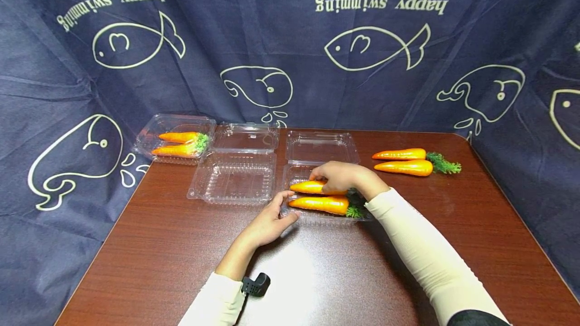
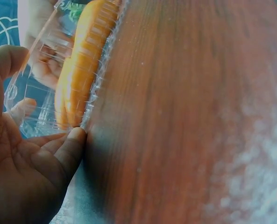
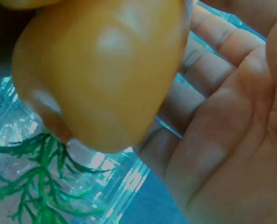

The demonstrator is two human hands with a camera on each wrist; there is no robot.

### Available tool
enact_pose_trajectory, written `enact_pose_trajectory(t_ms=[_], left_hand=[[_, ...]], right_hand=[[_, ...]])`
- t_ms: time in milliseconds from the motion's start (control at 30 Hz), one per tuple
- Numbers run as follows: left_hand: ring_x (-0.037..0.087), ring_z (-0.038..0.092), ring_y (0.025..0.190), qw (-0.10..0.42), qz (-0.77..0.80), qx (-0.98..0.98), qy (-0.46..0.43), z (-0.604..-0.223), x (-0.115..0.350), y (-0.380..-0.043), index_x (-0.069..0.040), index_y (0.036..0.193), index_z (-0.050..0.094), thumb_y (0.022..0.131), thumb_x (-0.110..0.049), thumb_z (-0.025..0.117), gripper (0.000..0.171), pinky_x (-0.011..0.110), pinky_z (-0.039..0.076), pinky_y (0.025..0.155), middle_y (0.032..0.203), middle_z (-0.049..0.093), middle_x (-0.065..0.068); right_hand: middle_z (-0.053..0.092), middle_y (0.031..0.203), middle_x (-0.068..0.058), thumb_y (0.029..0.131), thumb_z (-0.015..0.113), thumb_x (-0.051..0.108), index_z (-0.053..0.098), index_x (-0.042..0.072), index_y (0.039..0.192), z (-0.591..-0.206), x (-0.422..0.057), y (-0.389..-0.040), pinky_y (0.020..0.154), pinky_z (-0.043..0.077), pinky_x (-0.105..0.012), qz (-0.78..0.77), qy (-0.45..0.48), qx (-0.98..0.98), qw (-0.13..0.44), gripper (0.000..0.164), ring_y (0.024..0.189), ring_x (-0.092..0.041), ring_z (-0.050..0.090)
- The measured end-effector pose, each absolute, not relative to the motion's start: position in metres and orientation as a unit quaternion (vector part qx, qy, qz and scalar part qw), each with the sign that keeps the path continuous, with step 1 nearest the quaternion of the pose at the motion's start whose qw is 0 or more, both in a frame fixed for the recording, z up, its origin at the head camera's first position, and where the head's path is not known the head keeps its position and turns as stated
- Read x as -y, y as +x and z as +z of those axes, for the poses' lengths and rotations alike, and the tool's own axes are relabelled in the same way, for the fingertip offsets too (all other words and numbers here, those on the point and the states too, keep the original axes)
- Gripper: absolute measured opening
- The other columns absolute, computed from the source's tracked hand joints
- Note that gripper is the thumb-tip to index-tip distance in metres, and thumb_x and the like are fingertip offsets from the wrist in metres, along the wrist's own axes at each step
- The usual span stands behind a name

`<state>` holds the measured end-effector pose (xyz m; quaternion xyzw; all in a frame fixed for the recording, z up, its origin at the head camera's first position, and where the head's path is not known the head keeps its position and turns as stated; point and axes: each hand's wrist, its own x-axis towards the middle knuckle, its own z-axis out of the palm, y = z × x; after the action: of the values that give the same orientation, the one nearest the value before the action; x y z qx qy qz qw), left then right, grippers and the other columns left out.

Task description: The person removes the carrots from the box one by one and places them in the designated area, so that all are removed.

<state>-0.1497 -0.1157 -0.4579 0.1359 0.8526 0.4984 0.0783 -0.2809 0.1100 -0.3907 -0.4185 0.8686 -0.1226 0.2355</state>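
Observation:
A clear plastic clamshell box (image 1: 312, 220) lies with its lid folded back, and two orange toy carrots are in it. My left hand (image 1: 269, 223) holds the box at its left end, thumb low at the near side and fingers at the rim (image 2: 24, 70). Over the box, my right hand (image 1: 340, 177) grips the rear carrot (image 1: 305, 187); its fingers curl round the body, seen large in the right wrist view (image 3: 101, 79). The front carrot (image 1: 319, 204) lies alongside, its green leaves (image 1: 354, 211) pointing right.
To the left stands another clear box (image 1: 195, 192) with its lid open. Behind it at far left, a closed clear box (image 1: 145, 137) contains two carrots. Two more carrots (image 1: 403, 167) lie on the brown table (image 1: 480, 245) at right. A dark blue printed cloth (image 1: 290, 24) hangs behind.

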Motion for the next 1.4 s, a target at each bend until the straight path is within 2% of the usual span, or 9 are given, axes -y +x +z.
enact_pose_trajectory(t_ms=[267, 500, 767, 933, 1100, 1400], left_hand=[[0.028, 0.052, 0.122, 0.081, 0.501, -0.851, 0.135, -0.458, 0.116, -0.148, -0.012, 0.144, 0.042, 0.095, -0.034, 0.062, 0.057, 0.050, 0.042, 0.100, 0.142, 0.051, 0.016], [0.027, 0.053, 0.119, 0.079, 0.511, -0.844, 0.142, -0.461, 0.115, -0.149, -0.010, 0.143, 0.043, 0.095, -0.029, 0.063, 0.055, 0.048, 0.043, 0.098, 0.137, 0.054, 0.014], [0.025, 0.056, 0.112, 0.078, 0.510, -0.845, 0.140, -0.461, 0.115, -0.149, -0.013, 0.143, 0.043, 0.096, -0.031, 0.062, 0.054, 0.044, 0.045, 0.094, 0.137, 0.054, 0.014], [0.025, 0.056, 0.111, 0.077, 0.506, -0.847, 0.140, -0.460, 0.116, -0.149, -0.012, 0.143, 0.043, 0.096, -0.030, 0.063, 0.055, 0.044, 0.046, 0.093, 0.138, 0.053, 0.016], [0.026, 0.055, 0.111, 0.079, 0.506, -0.847, 0.143, -0.460, 0.116, -0.150, -0.011, 0.144, 0.042, 0.096, -0.029, 0.063, 0.056, 0.044, 0.046, 0.093, 0.140, 0.052, 0.017], [0.026, 0.056, 0.112, 0.081, 0.510, -0.845, 0.140, -0.460, 0.115, -0.149, -0.012, 0.144, 0.042, 0.096, -0.030, 0.063, 0.056, 0.044, 0.046, 0.093, 0.140, 0.053, 0.016]], right_hand=[[0.066, 0.097, 0.003, 0.081, 0.068, 0.001, 0.067, 0.012, 0.116, -0.380, -0.117, -0.274, 0.081, 0.048, -0.037, -0.153, -0.426, -0.870, 0.198, 0.037, 0.087, -0.016, 0.058], [0.064, 0.090, 0.005, 0.080, 0.069, 0.000, 0.067, 0.010, 0.117, -0.369, -0.125, -0.265, 0.076, 0.046, -0.035, -0.160, -0.429, -0.874, 0.165, 0.038, 0.079, -0.014, 0.055], [0.065, 0.095, 0.005, 0.082, 0.069, 0.002, 0.067, 0.012, 0.118, -0.360, -0.142, -0.261, 0.079, 0.047, -0.037, -0.175, -0.409, -0.883, 0.149, 0.038, 0.082, -0.016, 0.057], [0.066, 0.099, 0.002, 0.082, 0.068, -0.001, 0.066, 0.009, 0.120, -0.354, -0.155, -0.260, 0.080, 0.048, -0.038, -0.185, -0.397, -0.887, 0.146, 0.039, 0.085, -0.017, 0.058], [0.065, 0.097, 0.000, 0.081, 0.066, -0.004, 0.066, 0.006, 0.118, -0.348, -0.170, -0.259, 0.080, 0.047, -0.040, -0.186, -0.394, -0.890, 0.133, 0.038, 0.084, -0.019, 0.057], [0.063, 0.092, 0.002, 0.082, 0.066, -0.006, 0.067, 0.007, 0.115, -0.349, -0.199, -0.257, 0.078, 0.045, -0.039, -0.190, -0.377, -0.900, 0.110, 0.036, 0.082, -0.018, 0.055]])
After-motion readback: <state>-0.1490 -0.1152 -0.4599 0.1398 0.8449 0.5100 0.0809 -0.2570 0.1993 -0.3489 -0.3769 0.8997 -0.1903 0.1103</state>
